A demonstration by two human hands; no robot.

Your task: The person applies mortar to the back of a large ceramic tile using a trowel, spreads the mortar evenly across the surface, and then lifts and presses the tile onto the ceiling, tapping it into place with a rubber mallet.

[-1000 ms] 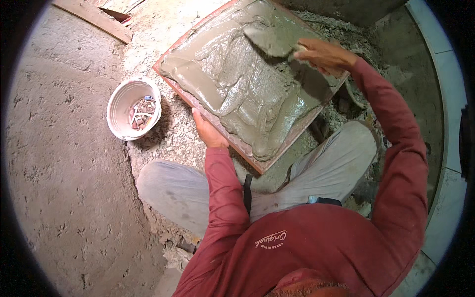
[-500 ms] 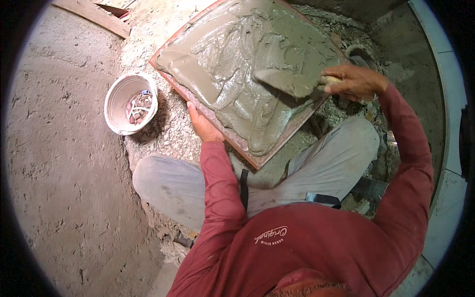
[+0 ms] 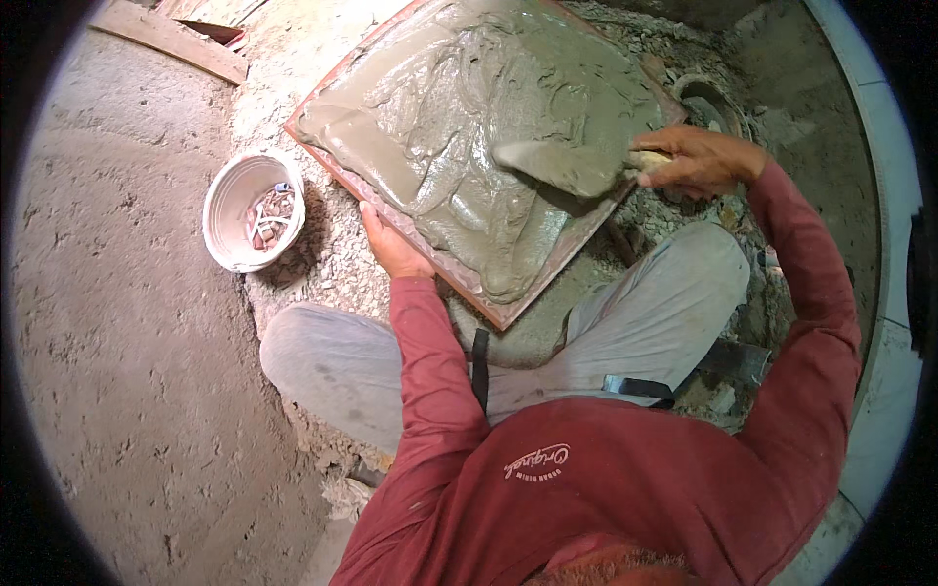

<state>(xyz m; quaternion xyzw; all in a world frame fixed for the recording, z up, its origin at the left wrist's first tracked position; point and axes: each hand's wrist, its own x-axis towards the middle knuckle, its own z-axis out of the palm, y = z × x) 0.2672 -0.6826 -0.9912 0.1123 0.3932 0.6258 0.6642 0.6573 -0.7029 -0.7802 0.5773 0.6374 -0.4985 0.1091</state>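
Mortar-covered tile (image 3: 469,146) lies tilted across the person's knees. Right hand (image 3: 699,161) grips a trowel (image 3: 567,166) flat on the wet mortar; left hand (image 3: 391,244) clasps the tile's near-left edge, beside a white bowl (image 3: 230,210).

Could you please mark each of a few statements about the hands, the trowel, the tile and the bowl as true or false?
1. The right hand holds a trowel whose blade lies on the wet mortar. True.
2. The left hand is inside the white bowl. False: it grips the near edge of the tile, apart from the bowl.
3. The mortar covers most of the tile's upper face. True.
4. The white bowl stands on the tile. False: it stands on the rough ground to the tile's left.
5. The trowel blade is clean. False: it is coated with grey mortar.
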